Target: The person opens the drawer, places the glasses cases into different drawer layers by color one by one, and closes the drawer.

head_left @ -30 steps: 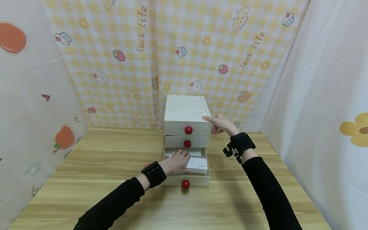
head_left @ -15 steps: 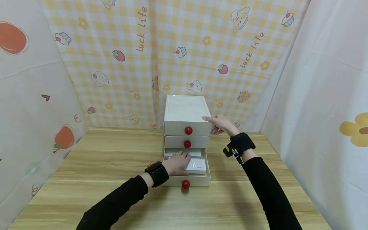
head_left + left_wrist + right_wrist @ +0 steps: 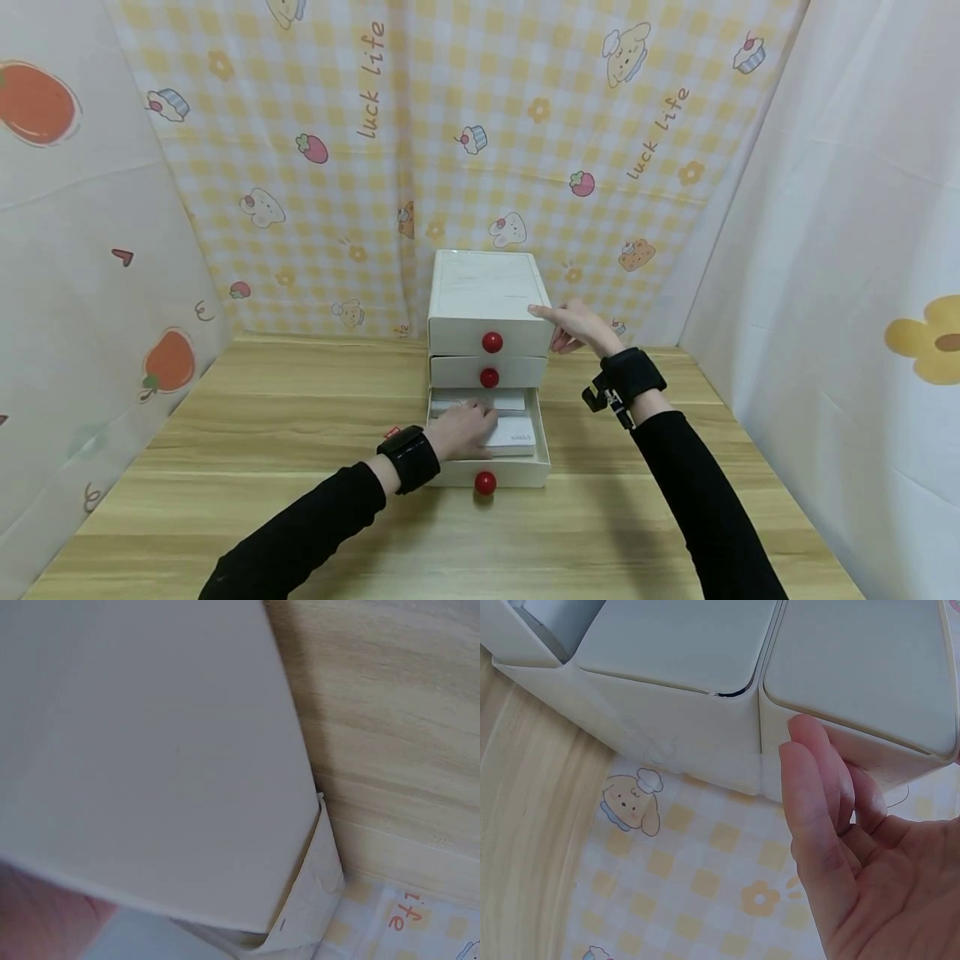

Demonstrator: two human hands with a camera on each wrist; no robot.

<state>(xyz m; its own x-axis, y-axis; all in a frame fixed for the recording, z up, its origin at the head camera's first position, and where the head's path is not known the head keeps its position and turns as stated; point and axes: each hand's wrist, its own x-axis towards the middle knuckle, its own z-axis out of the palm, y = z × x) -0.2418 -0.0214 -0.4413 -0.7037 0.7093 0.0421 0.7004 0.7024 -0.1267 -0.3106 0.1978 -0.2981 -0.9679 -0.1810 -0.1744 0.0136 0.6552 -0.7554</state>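
A white cabinet has its bottom drawer pulled out, with two white boxes inside. My left hand reaches into the drawer and grips the left part of the front white box, which has small grey lettering. Behind it lies another white box, partly hidden by my fingers. A large pale surface covers much of the left wrist view, with part of my left hand below it. My right hand rests its thumb on the cabinet's top right edge, its fingers extended along the side.
Two upper drawers with red knobs are pushed in. Another red knob sticks out from the bottom drawer. The wooden table extends around the cabinet, and a yellow checked curtain hangs close behind it. White curtains stand at both sides.
The front box has shifted slightly left and settled lower into the drawer, my left hand moving with it. My right hand has stayed in place at the cabinet.
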